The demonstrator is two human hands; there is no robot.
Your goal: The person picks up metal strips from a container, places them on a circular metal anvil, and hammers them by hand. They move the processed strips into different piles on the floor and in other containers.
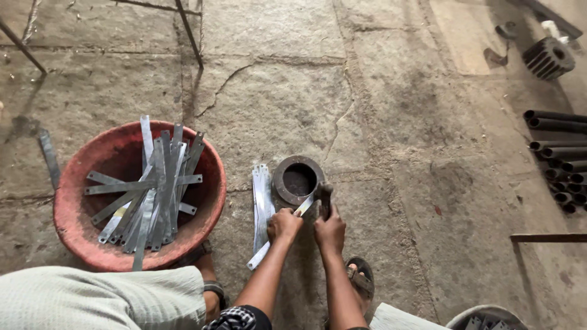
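One flat grey metal strip (278, 233)

Packages: none are seen on the stone floor.
Labels: none are seen on any object.
Signs: none are shown.
Screens: none are shown.
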